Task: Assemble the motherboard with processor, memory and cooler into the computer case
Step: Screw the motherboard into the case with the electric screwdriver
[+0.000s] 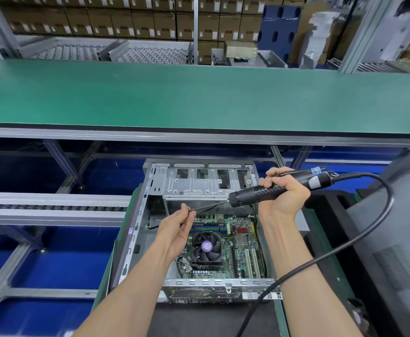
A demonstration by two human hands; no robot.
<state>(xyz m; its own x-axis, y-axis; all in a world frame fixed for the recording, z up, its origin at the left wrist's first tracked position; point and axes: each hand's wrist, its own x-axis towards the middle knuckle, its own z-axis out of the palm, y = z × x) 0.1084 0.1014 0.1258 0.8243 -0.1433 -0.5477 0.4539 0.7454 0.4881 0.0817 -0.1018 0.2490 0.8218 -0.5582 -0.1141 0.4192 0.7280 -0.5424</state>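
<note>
Right now I see my right hand (pixel 280 190) wrapped round the black body of an electric screwdriver (pixel 267 189), all fingers curled about its grip, holding it nearly level above the far half of the computer case (pixel 136 229). Its thin bit (pixel 209 206) runs out to the left and slightly down, and my left hand (pixel 178 229) meets it at the tip: thumb and fingertips pinch there, the other fingers loosely bent. Whether a screw sits between those fingertips I cannot tell; it is too small to make out.

A black cable (pixel 359 229) leaves the rear of the screwdriver, loops out to the right and comes back down across the case's near right corner.

The case lies open on its side on a dark mat (pixel 211 319), its metal drive cage (pixel 199 183) at the far end and its perforated rear panel (pixel 199 291) at the near edge. Inside lies the motherboard (pixel 245 249), flat on the case floor. On it the cooler (pixel 206 248), a black fan with a purple label at the hub, sits toward the left side, partly under my left wrist. Memory sticks (pixel 211 228) lie in a row just beyond the cooler. White expansion slots (pixel 251 261) stand toward the right side of the board.

Beyond the case runs a long green conveyor belt (pixel 199 93), and stacked cardboard boxes (pixel 102 20) fill the shelves behind it.
</note>
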